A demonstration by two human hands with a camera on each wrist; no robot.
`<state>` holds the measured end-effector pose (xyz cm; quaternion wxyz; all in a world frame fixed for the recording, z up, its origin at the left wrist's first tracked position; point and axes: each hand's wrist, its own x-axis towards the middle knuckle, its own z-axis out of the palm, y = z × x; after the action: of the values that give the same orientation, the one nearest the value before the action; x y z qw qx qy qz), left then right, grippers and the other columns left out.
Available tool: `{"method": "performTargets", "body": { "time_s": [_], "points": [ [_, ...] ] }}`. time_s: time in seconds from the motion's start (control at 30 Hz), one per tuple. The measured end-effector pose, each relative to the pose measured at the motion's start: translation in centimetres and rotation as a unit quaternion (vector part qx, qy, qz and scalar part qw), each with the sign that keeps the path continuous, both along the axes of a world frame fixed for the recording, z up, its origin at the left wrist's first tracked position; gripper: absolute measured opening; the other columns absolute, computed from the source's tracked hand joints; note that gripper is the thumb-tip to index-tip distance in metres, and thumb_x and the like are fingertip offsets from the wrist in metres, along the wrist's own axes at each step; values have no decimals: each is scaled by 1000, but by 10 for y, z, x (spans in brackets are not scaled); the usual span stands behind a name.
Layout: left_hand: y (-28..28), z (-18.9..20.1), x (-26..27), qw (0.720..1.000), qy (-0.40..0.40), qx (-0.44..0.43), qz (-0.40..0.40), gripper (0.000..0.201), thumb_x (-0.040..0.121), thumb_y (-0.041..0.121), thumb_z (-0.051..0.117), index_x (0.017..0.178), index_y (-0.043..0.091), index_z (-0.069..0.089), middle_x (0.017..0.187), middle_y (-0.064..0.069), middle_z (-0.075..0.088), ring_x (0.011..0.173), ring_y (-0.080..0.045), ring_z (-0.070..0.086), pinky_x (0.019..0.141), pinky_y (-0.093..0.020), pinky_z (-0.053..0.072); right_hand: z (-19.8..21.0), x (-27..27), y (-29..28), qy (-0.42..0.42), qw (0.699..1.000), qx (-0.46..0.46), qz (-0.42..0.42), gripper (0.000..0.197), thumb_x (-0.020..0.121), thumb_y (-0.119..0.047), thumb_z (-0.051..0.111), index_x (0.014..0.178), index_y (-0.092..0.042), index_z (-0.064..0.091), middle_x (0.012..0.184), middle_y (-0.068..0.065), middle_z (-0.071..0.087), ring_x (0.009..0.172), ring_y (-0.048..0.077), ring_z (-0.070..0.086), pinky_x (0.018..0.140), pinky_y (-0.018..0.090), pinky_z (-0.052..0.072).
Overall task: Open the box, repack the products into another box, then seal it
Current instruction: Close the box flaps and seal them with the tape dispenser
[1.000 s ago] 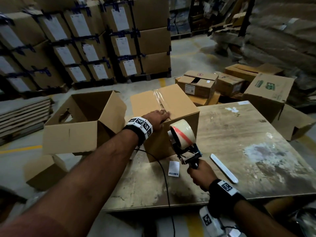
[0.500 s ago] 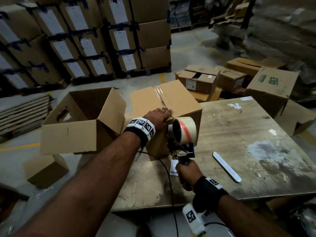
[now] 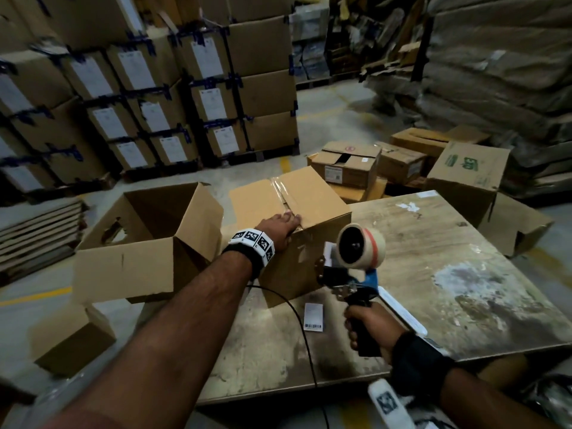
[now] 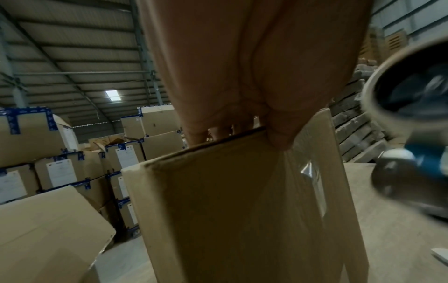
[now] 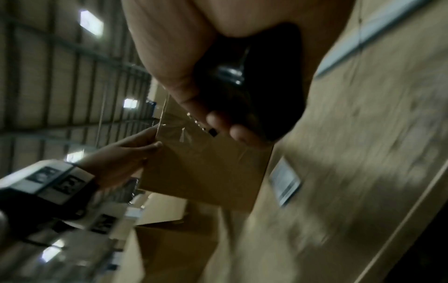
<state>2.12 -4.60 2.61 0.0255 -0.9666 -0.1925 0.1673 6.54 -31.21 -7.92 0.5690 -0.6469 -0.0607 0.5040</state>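
Since a second ago our right hand (image 3: 368, 328) has drawn the tape dispenser (image 3: 356, 261) back off the sealed box (image 3: 291, 218), which stands at the table's (image 3: 464, 274) far left corner. We grip the dispenser's handle; our left hand (image 3: 280, 226) presses flat on the box's near top edge. Its taped seam runs near to far, left of the dispenser, nearer our left hand.

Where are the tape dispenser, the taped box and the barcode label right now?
tape dispenser (image 3: 360, 246): head view, on the tape roll.
taped box (image 3: 312, 196): head view, on the right top flap.
barcode label (image 3: 313, 317): head view, middle of the label on the table.
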Motion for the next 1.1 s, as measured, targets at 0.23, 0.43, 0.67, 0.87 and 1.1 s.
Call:
{"method": "performTargets", "body": {
  "time_s": [0.23,0.43,0.67,0.87,1.1],
  "points": [
    [-22,-7,6,996,-59,39,61,68,92,44,50,148,16,23,154,-13,27,136,-33,35,108,-48,37,4,63,-66,-248,967,-34,-56,10,88,0,58,92,-7,52,59,8,48,47,18,43,46,23,34],
    [-22,-23,8,992,-71,83,66,81,88,50,57,149,15,17,155,-11,24,137,-30,32,105,-47,37,-34,135,-106,-396,902,-166,-42,48,66,-10,60,109,-33,64,99,8,65,97,32,63,80,37,53],
    [-18,-22,10,994,-60,71,58,80,92,50,50,152,14,11,159,-12,13,143,-30,23,111,-48,32,-84,193,-142,-370,848,-376,56,35,80,-34,66,107,-13,60,115,16,63,106,32,62,86,34,48],
    [-13,-22,10,996,-40,61,45,79,94,41,50,153,13,8,160,-13,11,145,-31,20,113,-47,30,-71,186,-123,-486,729,-481,36,38,92,-30,53,125,-12,54,128,14,54,117,32,51,96,42,42],
    [10,2,2,1000,5,8,29,69,98,29,47,153,10,10,158,-20,15,141,-34,29,115,-40,26,3,123,-13,-694,669,-217,152,44,76,-12,55,120,-17,56,119,11,52,109,35,50,92,41,41]
  ]
}}
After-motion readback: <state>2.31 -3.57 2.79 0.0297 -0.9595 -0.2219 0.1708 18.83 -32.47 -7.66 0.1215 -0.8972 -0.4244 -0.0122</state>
